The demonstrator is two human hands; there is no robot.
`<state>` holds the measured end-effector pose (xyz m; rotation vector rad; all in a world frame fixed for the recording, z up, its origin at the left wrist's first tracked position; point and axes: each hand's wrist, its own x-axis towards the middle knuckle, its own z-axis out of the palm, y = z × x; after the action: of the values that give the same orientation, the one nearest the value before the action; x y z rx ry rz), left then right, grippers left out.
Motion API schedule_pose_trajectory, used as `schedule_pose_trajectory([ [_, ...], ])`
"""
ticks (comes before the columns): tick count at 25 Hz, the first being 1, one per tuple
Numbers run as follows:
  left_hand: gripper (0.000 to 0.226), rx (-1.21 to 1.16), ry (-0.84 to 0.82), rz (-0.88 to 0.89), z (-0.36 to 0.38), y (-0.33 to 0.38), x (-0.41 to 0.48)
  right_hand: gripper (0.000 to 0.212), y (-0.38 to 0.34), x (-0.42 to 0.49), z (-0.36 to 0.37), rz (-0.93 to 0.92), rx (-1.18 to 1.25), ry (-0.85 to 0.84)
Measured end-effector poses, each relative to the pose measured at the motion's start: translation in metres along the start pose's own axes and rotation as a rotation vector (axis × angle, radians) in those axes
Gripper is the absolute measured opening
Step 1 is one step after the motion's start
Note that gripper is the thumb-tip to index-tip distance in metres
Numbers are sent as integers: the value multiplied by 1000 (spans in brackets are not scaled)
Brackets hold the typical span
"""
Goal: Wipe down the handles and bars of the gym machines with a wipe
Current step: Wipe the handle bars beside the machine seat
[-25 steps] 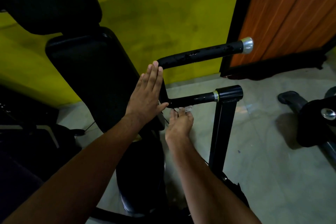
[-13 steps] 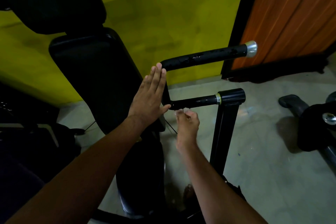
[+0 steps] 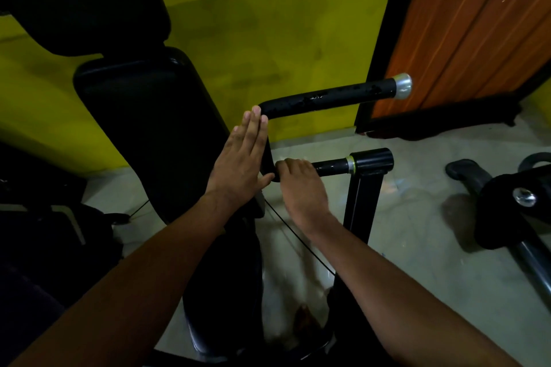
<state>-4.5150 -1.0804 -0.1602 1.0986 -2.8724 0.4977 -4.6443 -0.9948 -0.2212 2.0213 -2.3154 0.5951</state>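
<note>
Yellow wall [image 3: 268,39] fills the back, orange door [image 3: 477,24] at right, pale tiled floor [image 3: 417,262] below. Black back pad [image 3: 143,128] leans upright at left-centre, w/ the seat pad [image 3: 220,292] under it. Part of a 2nd machine [image 3: 512,208] sits at far right, well apart. Black upright post [image 3: 362,202] carries the lower bar [image 3: 331,167]. This joins via a short vertical link to the upper handle [image 3: 328,97], which is worn black grip w/ a silver end cap [image 3: 402,86]. L hand [image 3: 238,164] is flat, fingers straight and together, pressed against the link, tips at the upper bend. R hand [image 3: 301,185] is curled over the lower bar's inner end, just beside the L thumb. Wipe is hidden there: only a pale sliver shows at the knuckles, can't tell more. Thin black cable [image 3: 298,241] runs down btwn the forearms.
</note>
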Motion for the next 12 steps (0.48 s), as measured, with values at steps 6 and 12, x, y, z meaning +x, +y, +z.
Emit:
schedule_pose_trajectory([
  [6,123,-15,8,-5,0,3,0,28,11,9,-23,80,-83,-135],
  [12,123,12,9,10,0,1,0,25,44,-8,-16,211,-36,89],
])
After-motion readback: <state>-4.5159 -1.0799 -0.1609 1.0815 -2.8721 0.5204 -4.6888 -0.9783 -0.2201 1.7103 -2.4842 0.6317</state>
